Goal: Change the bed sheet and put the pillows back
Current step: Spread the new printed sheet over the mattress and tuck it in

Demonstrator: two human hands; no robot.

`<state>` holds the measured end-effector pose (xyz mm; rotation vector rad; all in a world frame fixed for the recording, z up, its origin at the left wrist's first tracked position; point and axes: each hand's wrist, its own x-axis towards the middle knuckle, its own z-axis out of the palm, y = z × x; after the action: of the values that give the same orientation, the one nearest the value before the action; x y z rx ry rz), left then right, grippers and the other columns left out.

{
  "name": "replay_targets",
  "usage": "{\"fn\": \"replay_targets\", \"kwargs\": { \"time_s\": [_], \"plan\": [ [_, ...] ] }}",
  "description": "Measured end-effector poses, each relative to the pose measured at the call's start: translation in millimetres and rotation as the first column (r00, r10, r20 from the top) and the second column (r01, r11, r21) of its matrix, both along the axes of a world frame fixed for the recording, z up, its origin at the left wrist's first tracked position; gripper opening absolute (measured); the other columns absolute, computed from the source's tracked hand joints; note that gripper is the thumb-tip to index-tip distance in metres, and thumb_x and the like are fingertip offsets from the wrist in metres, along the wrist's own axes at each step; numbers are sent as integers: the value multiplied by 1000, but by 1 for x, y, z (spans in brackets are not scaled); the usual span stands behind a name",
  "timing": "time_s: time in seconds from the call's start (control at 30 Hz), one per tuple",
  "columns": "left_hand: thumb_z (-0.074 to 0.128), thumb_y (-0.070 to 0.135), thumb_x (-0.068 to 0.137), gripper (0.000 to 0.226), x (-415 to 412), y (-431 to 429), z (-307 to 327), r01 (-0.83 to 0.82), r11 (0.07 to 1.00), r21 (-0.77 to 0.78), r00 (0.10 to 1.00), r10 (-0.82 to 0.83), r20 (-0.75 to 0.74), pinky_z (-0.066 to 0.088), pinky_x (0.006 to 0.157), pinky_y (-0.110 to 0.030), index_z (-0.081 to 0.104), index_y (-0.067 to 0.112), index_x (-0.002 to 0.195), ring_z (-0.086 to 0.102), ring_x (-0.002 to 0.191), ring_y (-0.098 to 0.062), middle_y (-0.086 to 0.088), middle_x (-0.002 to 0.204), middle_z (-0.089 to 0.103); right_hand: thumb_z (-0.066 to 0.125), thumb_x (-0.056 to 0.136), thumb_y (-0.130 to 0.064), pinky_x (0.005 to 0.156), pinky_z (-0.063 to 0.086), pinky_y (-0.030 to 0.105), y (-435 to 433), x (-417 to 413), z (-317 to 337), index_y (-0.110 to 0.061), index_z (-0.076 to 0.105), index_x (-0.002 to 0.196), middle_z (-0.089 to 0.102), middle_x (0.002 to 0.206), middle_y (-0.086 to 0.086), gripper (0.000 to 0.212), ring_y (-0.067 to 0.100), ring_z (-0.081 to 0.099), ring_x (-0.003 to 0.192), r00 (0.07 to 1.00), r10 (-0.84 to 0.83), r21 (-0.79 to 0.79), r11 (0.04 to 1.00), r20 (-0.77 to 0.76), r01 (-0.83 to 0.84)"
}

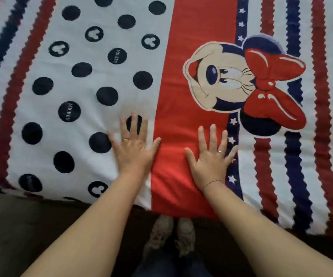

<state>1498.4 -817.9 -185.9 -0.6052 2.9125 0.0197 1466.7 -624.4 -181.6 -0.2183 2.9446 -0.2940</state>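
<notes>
So both hands are flat on the bed sheet [47, 108], which fills the view from 9 o'clock round to 3 o'clock. The left hand [133, 145] lies palm down, fingers straight and spread, gripping nothing. It's on the white part with the dark dots [107, 96], thumb tip at the red band [191, 27]. The right hand [211, 158] is just as flat and spread on that red band, also holding nothing, with its little finger over the starred blue strip [233, 124]. A cartoon mouse print [227, 76] with a red bow sits at about 1 o'clock from the right hand. Slippers [171, 234] show at 6 o'clock, below the sheet's edge.
</notes>
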Motion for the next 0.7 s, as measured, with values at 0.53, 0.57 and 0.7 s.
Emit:
{"fn": "replay_targets", "kwargs": {
  "time_s": [0.53,0.57,0.7],
  "plan": [
    [7,71,90,77,134,-249,-2,-273,961,54,960,275,-51,-3,112,-68,-5,32,155,-10,150,-27,1,163,-13,30,84,-74,105,4,76,-275,116,-7,-31,24,151,10,162,5,80,41,2,147,860,510,73,858,-5,-508],
    [7,71,90,77,141,-265,-2,-273,961,54,960,276,-57,-3,112,-67,-3,32,156,-8,150,-28,0,164,-10,29,84,-75,104,5,77,-293,119,-6,-31,24,152,9,162,6,80,42,1,147,847,532,81,844,-5,-530],
    [5,72,90,77,176,-338,-4,-314,949,42,945,316,-85,3,110,-71,4,31,156,-2,150,-29,-2,164,-1,28,83,-77,102,6,78,-371,133,-3,-34,21,151,8,162,6,81,43,-3,146,797,605,110,791,10,-602]
  ]
}}
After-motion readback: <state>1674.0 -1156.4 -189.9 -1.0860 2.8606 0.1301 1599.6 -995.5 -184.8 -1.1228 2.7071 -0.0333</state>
